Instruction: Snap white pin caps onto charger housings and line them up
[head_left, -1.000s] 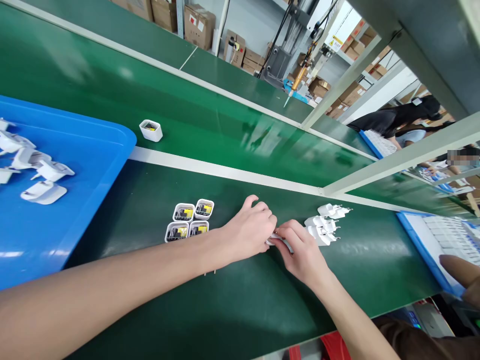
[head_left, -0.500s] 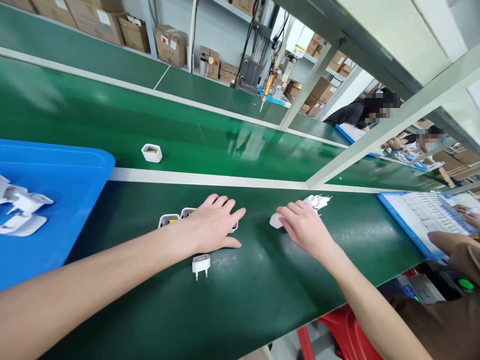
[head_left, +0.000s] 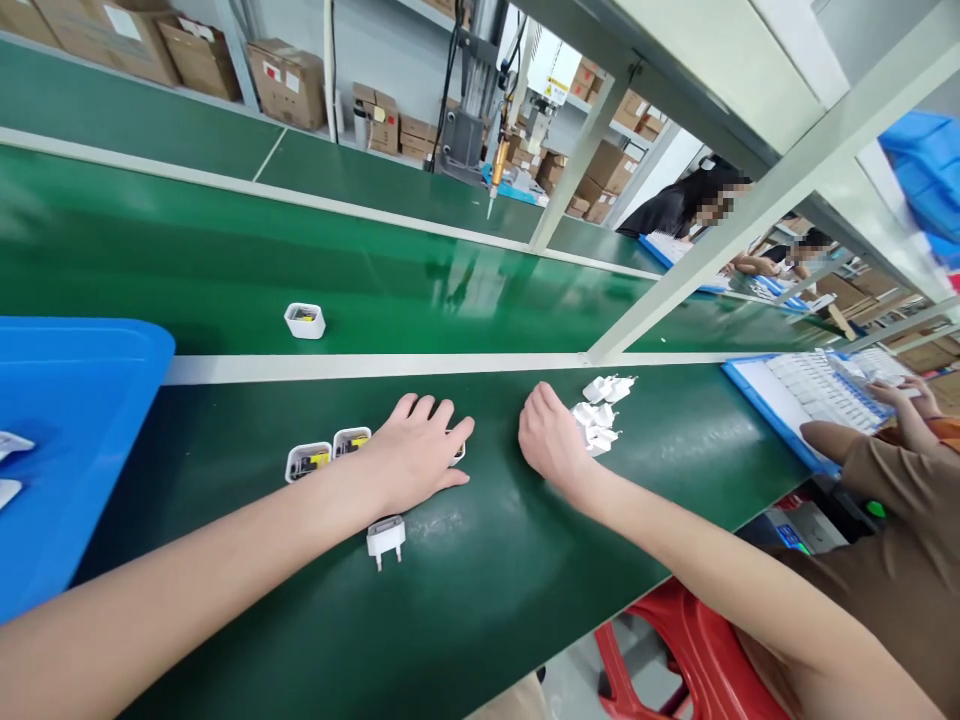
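Observation:
My left hand (head_left: 420, 447) lies palm down with its fingers spread over a row of white charger housings. Two open housings (head_left: 309, 461) with yellow and dark parts inside show left of it, and the edge of another (head_left: 457, 452) peeks out by its fingers. Just below my left wrist stands a white two-pin plug piece (head_left: 386, 539), pins toward me. My right hand (head_left: 551, 435) is closed, its fingers curled out of sight; whatever they hold is hidden. Right beside it lies a pile of white plug pieces (head_left: 598, 425).
A blue tray (head_left: 112, 400) with white pieces stands at left. One open housing (head_left: 305, 321) sits on the green belt (head_left: 225, 270) beyond the white rail. A slanted post (head_left: 675, 270) rises behind. At right are a blue-edged tray (head_left: 780, 410), a co-worker's arm and a red stool (head_left: 690, 640).
My right hand has drawn slightly left of the pile, and the white piece seen at its fingers is now hidden. My left hand stays over the housings. The view has shifted rightward.

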